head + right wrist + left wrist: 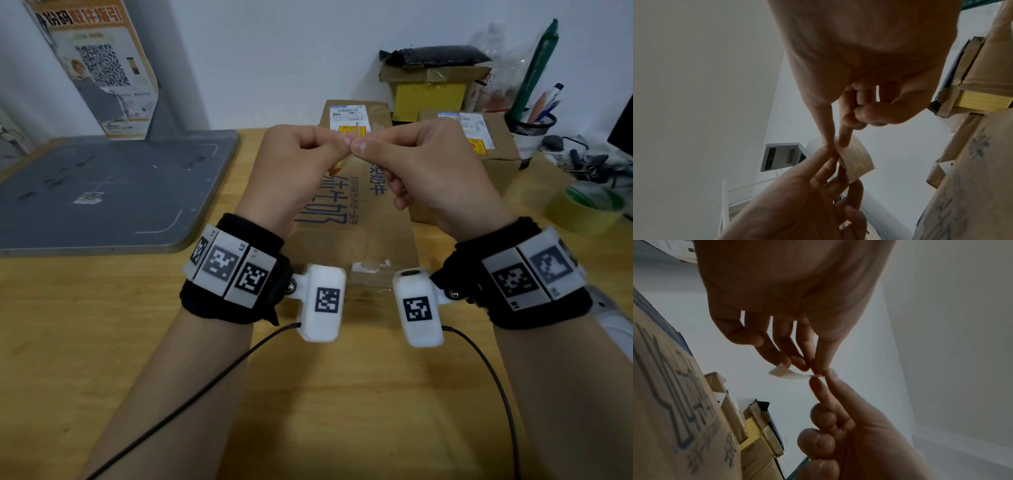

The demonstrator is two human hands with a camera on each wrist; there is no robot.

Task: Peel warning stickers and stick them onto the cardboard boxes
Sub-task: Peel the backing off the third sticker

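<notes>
Two hands meet above the desk point(102, 342), raised clear of it so the small piece hangs free. Left hand point(291, 164) pinches the sticker point(854, 160) between thumb and fingertips, bracing its backing; right hand point(421, 171) pinches one edge at the same spot, apparently to split sticker from liner. The sticker curls loosely between them, unpeeled as far as I can judge. Directly below lies the long box point(356, 212), close under the hands, likely so the sticker can go straight down onto it.

Small curled sticker point(854, 160), seemingly yellow-printed, above flat cardboard box point(356, 212)
</notes>
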